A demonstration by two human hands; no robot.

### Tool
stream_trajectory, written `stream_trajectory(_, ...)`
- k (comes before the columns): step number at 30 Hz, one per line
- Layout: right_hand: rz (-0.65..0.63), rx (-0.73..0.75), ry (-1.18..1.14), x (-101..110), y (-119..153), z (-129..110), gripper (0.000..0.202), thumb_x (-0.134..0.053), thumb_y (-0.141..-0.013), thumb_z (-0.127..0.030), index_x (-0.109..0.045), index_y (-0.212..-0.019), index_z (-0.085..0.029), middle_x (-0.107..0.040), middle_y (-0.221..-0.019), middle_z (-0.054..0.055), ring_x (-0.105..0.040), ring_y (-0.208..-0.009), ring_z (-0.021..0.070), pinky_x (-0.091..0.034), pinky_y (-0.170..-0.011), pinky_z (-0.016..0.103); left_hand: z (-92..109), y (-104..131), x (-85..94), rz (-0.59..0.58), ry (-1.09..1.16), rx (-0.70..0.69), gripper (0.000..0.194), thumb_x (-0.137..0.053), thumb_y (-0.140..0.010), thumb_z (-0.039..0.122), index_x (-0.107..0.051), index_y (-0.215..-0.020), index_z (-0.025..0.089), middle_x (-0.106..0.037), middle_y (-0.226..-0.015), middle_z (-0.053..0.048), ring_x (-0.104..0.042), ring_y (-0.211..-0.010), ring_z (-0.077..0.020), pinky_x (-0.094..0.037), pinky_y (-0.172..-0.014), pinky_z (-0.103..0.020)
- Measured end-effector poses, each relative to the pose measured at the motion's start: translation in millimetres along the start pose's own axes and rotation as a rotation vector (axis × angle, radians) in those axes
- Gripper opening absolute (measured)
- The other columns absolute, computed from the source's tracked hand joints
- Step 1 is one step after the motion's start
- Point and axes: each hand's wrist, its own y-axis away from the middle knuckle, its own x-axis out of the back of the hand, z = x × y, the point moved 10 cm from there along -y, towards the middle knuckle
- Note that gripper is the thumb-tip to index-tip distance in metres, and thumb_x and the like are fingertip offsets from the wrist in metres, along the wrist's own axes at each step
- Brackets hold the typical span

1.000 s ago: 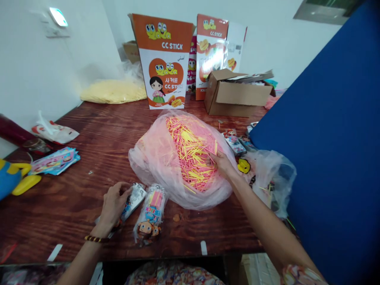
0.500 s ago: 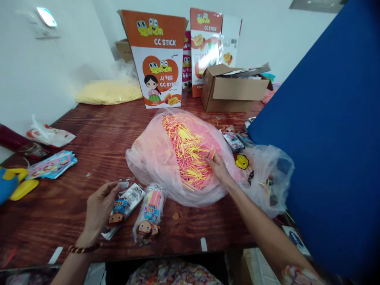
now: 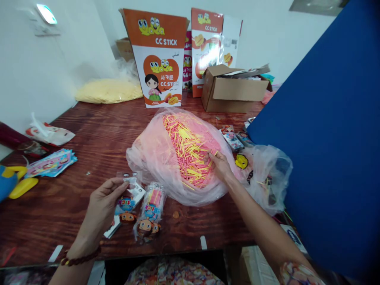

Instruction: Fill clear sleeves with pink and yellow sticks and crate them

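My left hand (image 3: 105, 206) pinches the top of a clear printed pouch (image 3: 127, 204), lifted over a few flat packets (image 3: 137, 193). Just right of it lies a filled pouch (image 3: 151, 211) with pink and yellow sticks showing through its upper part. My right hand (image 3: 219, 164) is at the right side of a big open plastic bag (image 3: 148, 156), its fingers closed around a few thin sticks (image 3: 211, 153). Loose pink and yellow sticks (image 3: 190, 148) fill the bag. How many sticks are in the fingers I cannot tell.
Tall orange-and-white cartons (image 3: 162, 59) and an open cardboard box (image 3: 237, 89) stand at the back. A blue panel (image 3: 329, 150) borders the right side. A crumpled clear bag (image 3: 271, 178), printed sheets (image 3: 52, 163) and a tissue pack (image 3: 52, 133) lie around the table.
My left hand has moved slightly right, drawing the pouch off the packets beneath. My right hand has shifted a little to the right, its fingers still on sticks.
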Motion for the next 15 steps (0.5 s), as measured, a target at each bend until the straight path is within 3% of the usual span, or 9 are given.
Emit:
stream_trajectory(6,-0.089,-0.164,-0.179,-19.5,10.0,1.0,0.035,-0.077,-0.067,-0.042,-0.056,-0.086,-0.022,-0.063,-0.069,-0.002,-0.061,-0.065,0.0158,-0.049,-0.059,0.029,-1.7,11.6,-52.8,-0.175,-0.026,-0.008,0.031,-0.08,-0.066,0.041,-0.068,-0.08,0.017,-0.065,-0.065,0.002,-0.056,-0.056,-0.0108,-0.044,-0.052,-0.021)
stream_trajectory(9,-0.127,-0.159,-0.105,-26.1,11.8,4.0,0.034,-0.074,-0.07,-0.044,-0.056,-0.089,-0.022,-0.062,-0.069,-0.002,-0.059,-0.061,0.0147,-0.045,-0.055,0.027,-5.7,16.9,-80.0,-0.256,0.002,0.041,0.031,-0.081,-0.065,0.04,-0.067,-0.078,0.016,-0.064,-0.066,0.002,-0.054,-0.054,-0.01,-0.043,-0.051,-0.021)
stream_trajectory(11,-0.151,-0.096,0.114,-27.7,8.5,3.6,0.027,-0.065,-0.077,-0.045,-0.054,-0.085,-0.022,-0.061,-0.069,-0.002,-0.058,-0.061,0.0146,-0.043,-0.055,0.026,-4.8,19.3,-95.2,-0.304,0.0,0.037,0.028,-0.08,-0.066,0.04,-0.067,-0.075,0.016,-0.063,-0.064,0.002,-0.053,-0.054,-0.0097,-0.042,-0.052,-0.021)
stream_trajectory(15,-0.224,0.15,0.851,-37.7,-3.1,-5.3,0.021,-0.047,-0.091,-0.032,-0.047,-0.073,-0.022,-0.058,-0.072,0.0,-0.055,-0.069,0.0156,-0.043,-0.066,0.028,-1.5,20.8,-110.7,-0.329,-0.032,-0.01,0.025,-0.077,-0.07,0.039,-0.067,-0.073,0.016,-0.061,-0.061,0.003,-0.052,-0.053,-0.0092,-0.041,-0.052,-0.02)
